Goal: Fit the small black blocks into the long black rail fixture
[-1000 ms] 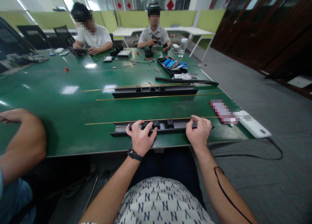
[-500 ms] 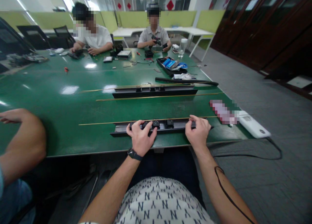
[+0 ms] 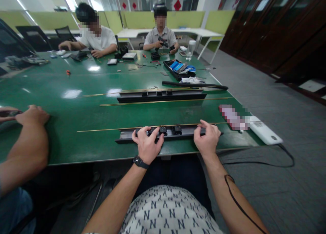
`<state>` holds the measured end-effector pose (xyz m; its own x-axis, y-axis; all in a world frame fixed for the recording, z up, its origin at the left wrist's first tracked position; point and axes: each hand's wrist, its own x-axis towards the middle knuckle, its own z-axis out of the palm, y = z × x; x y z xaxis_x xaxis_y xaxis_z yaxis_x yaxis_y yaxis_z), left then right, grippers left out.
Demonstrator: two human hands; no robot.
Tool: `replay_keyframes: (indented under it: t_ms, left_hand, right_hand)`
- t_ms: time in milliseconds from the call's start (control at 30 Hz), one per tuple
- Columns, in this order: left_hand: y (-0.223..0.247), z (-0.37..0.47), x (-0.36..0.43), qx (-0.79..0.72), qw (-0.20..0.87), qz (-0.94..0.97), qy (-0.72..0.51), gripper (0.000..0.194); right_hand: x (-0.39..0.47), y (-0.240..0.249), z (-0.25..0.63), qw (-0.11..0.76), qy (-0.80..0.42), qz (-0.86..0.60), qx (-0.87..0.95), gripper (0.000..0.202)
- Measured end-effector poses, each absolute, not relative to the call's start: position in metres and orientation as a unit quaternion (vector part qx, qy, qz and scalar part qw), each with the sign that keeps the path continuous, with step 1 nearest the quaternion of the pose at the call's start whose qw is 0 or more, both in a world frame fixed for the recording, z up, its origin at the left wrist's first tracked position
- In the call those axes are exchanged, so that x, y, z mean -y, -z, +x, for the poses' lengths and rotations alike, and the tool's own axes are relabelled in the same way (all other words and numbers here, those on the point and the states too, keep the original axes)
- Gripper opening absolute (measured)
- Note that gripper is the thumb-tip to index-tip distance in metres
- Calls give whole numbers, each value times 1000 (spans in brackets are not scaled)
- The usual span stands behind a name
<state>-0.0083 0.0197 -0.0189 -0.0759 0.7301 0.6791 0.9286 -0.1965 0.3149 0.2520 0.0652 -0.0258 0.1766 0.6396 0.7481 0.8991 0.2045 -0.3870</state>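
A long black channel [image 3: 124,135] lies near the table's front edge, with small black blocks [image 3: 177,129] inside it. My left hand [image 3: 148,144] has its fingers bent over the channel's left half, touching the blocks there. Over the right end, my right hand [image 3: 206,135] has thumb and forefinger together on a thin brass rod [image 3: 102,130], which runs along the channel's far side and sticks out past both ends. Beyond it lies a second black channel [image 3: 163,97], with more thin rods [image 3: 122,104] beside it.
At the left edge are a neighbour's hands [image 3: 32,115]. Two people sit across the green table [image 3: 76,115]. A black tray [image 3: 169,69] of blue packets, a black tube [image 3: 193,85], a red-edged item [image 3: 233,118] and a white device [image 3: 265,130] lie to the right.
The brass rod at the near channel has slid left. The neighbour's hands have come further into view at the left, and a person across the table has reached out to the side.
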Motion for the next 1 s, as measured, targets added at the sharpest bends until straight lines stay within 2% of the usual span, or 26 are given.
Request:
replay_keyframes:
  t_ms: [233, 433, 633, 833, 1000]
  left_hand:
    - [19, -8, -20, 623, 133, -667, 386, 27]
    - [18, -8, -19, 626, 128, -667, 384, 26]
    - [18, -8, -19, 627, 119, -668, 383, 26]
    - [18, -8, -19, 629, 116, -667, 382, 26]
    - [16, -8, -18, 632, 116, -667, 377, 26]
  right_hand:
    - [-66, 25, 253, 446, 151, -625, 623, 24]
    - [-64, 24, 253, 442, 148, -617, 634, 31]
    - [-65, 25, 253, 443, 138, -622, 631, 25]
    - [-65, 26, 252, 455, 137, -612, 632, 35]
    - [-65, 26, 253, 448, 134, -627, 624, 26]
